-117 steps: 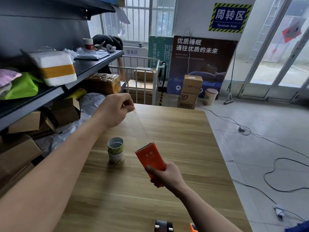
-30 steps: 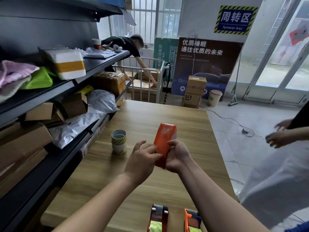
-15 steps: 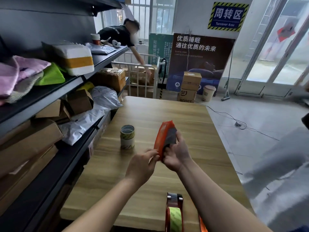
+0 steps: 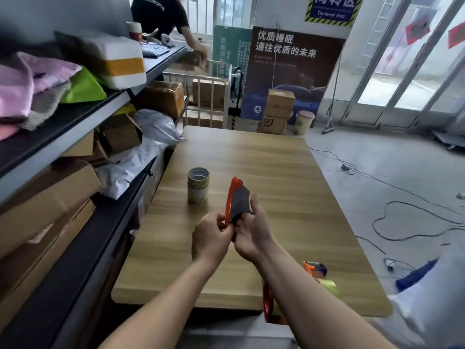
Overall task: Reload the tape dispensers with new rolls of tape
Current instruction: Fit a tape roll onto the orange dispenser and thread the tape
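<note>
Head view. An orange tape dispenser [image 4: 237,201] is held upright above the counter [image 4: 251,159], just to the near right of the stack of tape rolls [image 4: 198,186], which stands on end on the wood. The dispenser's orange edge faces left and its dark grey flank faces the camera.

The right hand [image 4: 251,233] is curled round the lower part of the body, with its thumb lying along the grey flank. The left hand [image 4: 210,239] pinches the bottom of the orange edge between thumb and fingertips. Whether it also holds a free tape end cannot be told.

A second dispenser [image 4: 314,269], orange and blue and carrying a yellow-green roll, lies well nearer than the stack, towards the right. A third dispenser [image 4: 268,301], red, lies at the near counter edge and is partly hidden by the right forearm.

Handling, as judged: the dispenser looks like a light, rigid plastic shell that one hand can steady. It is best gripped by the flat flanks, away from the cutting end, where a serrated blade probably sits. The rolls appear light and stiff, with smooth outer faces. Each is best taken across the rim or through the core, and the top one lifted straight up so that the stack does not topple.
</note>
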`<state>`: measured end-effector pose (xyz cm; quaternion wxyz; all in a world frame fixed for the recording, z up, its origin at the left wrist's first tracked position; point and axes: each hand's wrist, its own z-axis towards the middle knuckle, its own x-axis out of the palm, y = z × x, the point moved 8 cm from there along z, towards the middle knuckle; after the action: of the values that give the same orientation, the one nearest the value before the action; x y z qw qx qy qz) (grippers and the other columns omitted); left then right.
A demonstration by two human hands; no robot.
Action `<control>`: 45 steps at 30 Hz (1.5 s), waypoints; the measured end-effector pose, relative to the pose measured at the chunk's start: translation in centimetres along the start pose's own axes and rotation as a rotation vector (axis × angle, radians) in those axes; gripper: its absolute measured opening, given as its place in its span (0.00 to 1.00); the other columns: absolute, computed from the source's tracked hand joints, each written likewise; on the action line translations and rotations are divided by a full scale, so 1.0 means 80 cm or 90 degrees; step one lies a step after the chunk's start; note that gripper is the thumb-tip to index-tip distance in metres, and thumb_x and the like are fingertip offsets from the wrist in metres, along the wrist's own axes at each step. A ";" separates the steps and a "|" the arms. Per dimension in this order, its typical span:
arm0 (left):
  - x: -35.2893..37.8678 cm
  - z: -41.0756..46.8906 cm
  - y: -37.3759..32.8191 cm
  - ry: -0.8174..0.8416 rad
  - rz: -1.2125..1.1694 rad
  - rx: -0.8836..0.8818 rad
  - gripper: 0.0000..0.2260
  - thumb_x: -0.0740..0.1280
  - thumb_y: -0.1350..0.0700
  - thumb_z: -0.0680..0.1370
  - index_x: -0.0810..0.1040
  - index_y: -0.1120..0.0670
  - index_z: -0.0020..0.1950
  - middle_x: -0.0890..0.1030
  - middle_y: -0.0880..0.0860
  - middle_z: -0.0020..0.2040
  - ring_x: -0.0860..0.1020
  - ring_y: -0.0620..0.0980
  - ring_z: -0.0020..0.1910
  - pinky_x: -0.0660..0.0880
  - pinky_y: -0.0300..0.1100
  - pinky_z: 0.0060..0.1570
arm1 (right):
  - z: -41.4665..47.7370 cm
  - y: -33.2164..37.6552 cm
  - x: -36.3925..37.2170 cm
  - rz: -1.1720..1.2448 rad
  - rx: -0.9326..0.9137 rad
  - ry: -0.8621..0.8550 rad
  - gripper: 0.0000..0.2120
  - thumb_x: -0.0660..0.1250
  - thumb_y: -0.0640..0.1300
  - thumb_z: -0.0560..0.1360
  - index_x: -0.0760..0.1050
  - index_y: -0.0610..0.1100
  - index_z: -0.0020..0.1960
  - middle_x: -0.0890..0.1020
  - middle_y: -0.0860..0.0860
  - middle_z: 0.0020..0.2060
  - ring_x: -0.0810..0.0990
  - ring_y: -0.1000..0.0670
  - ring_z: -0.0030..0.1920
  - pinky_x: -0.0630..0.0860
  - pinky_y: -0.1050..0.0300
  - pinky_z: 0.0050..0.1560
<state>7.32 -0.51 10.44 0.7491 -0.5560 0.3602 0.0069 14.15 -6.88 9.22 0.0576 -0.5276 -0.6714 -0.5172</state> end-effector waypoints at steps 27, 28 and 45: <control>0.107 -0.104 0.185 0.300 -0.229 -0.539 0.07 0.62 0.70 0.76 0.78 0.62 0.46 0.78 0.58 0.33 0.77 0.52 0.30 0.77 0.41 0.30 | -0.010 -0.120 -0.187 -0.404 0.161 -0.280 0.09 0.61 0.28 0.74 0.77 0.39 0.48 0.79 0.44 0.37 0.75 0.49 0.31 0.69 0.65 0.22; 0.113 -0.108 0.193 0.302 -0.221 -0.545 0.07 0.62 0.70 0.76 0.78 0.62 0.45 0.78 0.57 0.32 0.77 0.51 0.28 0.76 0.40 0.27 | -0.010 -0.126 -0.192 -0.396 0.158 -0.291 0.09 0.61 0.28 0.75 0.77 0.39 0.48 0.79 0.44 0.36 0.75 0.49 0.31 0.68 0.66 0.20; 0.160 -0.115 0.274 0.254 -0.155 -0.615 0.04 0.67 0.65 0.72 0.81 0.62 0.43 0.82 0.64 0.40 0.80 0.58 0.33 0.73 0.41 0.25 | 0.034 -0.194 -0.273 -0.363 0.169 -0.439 0.09 0.63 0.33 0.71 0.78 0.44 0.40 0.83 0.41 0.40 0.80 0.43 0.40 0.74 0.56 0.35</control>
<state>2.89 -4.85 -15.86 0.3204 -0.8657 0.3840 -0.0208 13.00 -17.58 -15.45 -0.2464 -0.4513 -0.8298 -0.2168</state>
